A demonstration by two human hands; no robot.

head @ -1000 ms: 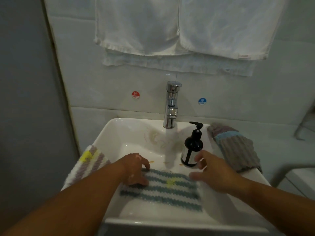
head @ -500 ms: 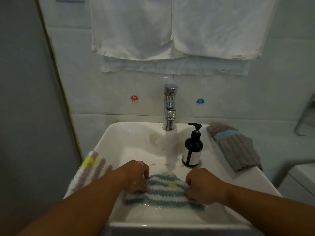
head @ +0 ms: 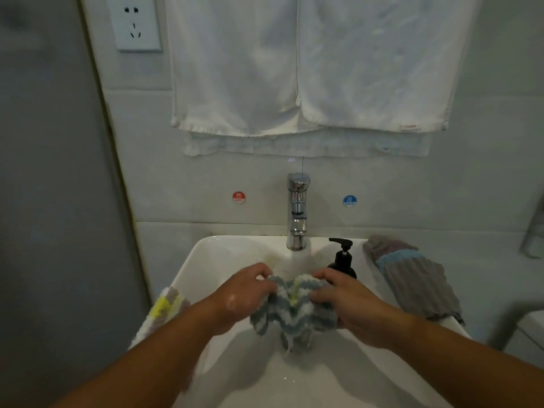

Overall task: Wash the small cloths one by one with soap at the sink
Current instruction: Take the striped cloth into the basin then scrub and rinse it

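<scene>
Got the cloth (head: 294,310) bunched up and held over the sink (head: 206,260), just below the tap (head: 298,213). Clutching its top edge with left grip (head: 244,293) and right grip (head: 350,301), fingers curled round it. Can see soap (head: 343,260) right behind the right grip.

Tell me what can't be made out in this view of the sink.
Head view:
- Soap bottle: lower half behind the right hand.
- Drain: hidden, likely behind the striped cloth.
- Yellow cloth on the left rim: partly covered by the left forearm.
- Grey thing at right edge: blurred, cut off.
</scene>
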